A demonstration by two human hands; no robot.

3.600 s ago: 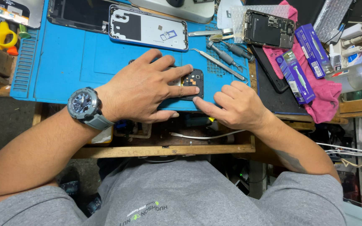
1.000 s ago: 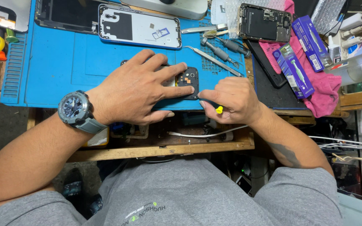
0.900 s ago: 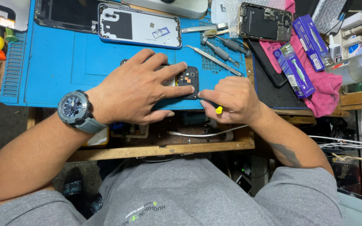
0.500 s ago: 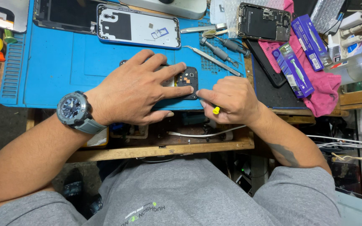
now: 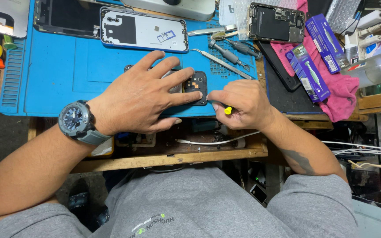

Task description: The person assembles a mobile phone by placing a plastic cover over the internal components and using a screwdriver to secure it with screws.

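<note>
- The phone (image 5: 196, 87) lies on the mat (image 5: 58, 75), under the left hand (image 5: 143, 98).
- The right hand (image 5: 240, 103) is just right of it.
- A back cover (image 5: 144, 30) lies behind the hands.
- Tweezers (image 5: 219, 63) lie right of the cover.

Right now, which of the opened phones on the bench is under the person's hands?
The small dark phone at the blue mat's near edge, pinned by the left hand. The white-backed shell and bare-board phone lie untouched farther back.

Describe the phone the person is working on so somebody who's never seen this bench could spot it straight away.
Start at the blue mat covering the bench. Near its front edge, the left hand lies flat over a small dark phone, and the right hand holds a yellow-tipped screwdriver at its end. Unlike the white back cover farther back, it is dark and mostly under fingers.
</note>
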